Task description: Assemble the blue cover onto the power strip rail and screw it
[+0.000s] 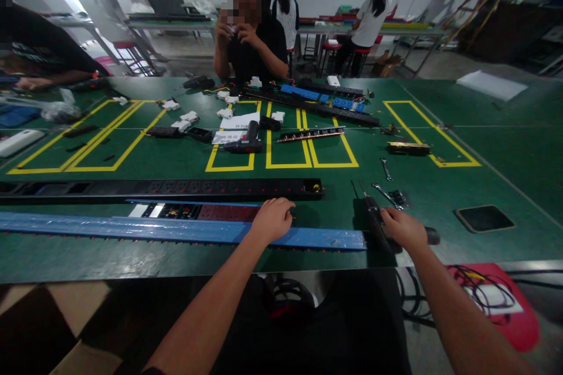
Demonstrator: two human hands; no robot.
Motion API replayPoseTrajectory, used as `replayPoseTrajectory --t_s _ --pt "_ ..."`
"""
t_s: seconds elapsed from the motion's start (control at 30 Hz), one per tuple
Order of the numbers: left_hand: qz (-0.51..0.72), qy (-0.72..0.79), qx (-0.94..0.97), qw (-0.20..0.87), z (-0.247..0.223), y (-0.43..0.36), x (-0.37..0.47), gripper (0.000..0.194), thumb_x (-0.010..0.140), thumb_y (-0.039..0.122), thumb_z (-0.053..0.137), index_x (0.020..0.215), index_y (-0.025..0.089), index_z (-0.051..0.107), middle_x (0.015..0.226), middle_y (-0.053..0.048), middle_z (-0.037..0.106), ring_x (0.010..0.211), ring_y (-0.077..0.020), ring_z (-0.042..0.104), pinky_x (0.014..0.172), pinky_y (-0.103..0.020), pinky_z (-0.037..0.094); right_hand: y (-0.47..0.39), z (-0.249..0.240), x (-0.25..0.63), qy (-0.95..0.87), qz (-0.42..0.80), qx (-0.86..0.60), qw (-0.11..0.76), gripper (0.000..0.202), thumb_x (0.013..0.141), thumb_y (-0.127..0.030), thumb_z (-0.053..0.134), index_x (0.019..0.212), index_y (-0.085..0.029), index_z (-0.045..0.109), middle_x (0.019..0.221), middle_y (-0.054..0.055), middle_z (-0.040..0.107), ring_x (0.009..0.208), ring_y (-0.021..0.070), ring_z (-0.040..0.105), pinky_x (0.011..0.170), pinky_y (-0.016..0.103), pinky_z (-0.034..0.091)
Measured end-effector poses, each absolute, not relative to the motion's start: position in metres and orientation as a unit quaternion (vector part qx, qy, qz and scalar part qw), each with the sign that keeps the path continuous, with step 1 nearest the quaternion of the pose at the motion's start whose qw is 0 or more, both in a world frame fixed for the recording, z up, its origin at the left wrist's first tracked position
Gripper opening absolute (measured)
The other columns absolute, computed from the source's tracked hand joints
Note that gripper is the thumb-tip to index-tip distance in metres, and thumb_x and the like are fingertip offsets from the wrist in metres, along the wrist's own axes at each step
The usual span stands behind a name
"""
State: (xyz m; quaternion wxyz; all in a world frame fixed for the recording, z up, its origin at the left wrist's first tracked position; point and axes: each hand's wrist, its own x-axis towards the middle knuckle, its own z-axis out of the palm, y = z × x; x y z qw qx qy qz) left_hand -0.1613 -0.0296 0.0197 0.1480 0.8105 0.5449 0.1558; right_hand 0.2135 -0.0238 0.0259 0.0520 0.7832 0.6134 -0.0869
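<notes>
A long strip covered in blue film (pixel 176 230) lies along the near side of the table. My left hand (pixel 273 218) rests over its far edge, fingers bent down together beside the end of a dark red socket strip (pixel 229 212). The fingertips are partly hidden. My right hand (pixel 403 227) is closed round a black power drill (pixel 373 214) near the strip's right end; the drill lies low at the table, its bit pointing away. Just beyond the blue strip runs a long black power strip housing (pixel 189 188) with sockets.
Wrenches (pixel 387 193), a dark flat tray (pixel 484 218) and brass-coloured bars (pixel 409 148) lie to the right. Farther off are another power drill (pixel 246 139), paper labels, white socket parts and blue socket strips (pixel 303 94). A person (pixel 250 41) sits opposite; another person's arm is at the left.
</notes>
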Motion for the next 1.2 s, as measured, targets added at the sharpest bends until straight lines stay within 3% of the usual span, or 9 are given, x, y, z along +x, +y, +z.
replayPoseTrajectory --t_s 0.4,1.2 --pt "0.107 0.57 0.797 0.167 0.0218 -0.0282 -0.1599 0.032 0.089 0.031 0.054 0.118 0.025 0.066 0.121 -0.002 0.068 0.111 -0.0239 0.061 0.1 -0.041 0.045 -0.0243 0.025 0.2136 0.61 -0.083 0.787 0.046 0.057 0.096 -0.053 0.028 0.116 -0.025 0.072 0.103 0.011 0.074 0.088 0.0275 0.067 0.066 0.032 0.041" --pt "0.119 0.551 0.813 0.15 0.0187 -0.0244 -0.1588 0.032 0.086 0.025 0.052 0.112 0.02 0.07 0.114 -0.004 0.073 0.103 -0.0228 0.066 0.102 -0.04 0.043 -0.0266 0.027 0.2108 0.604 -0.081 0.792 0.047 0.057 0.096 -0.054 0.027 0.117 -0.025 0.072 0.102 0.011 0.074 0.09 0.0278 0.067 0.067 0.032 0.04"
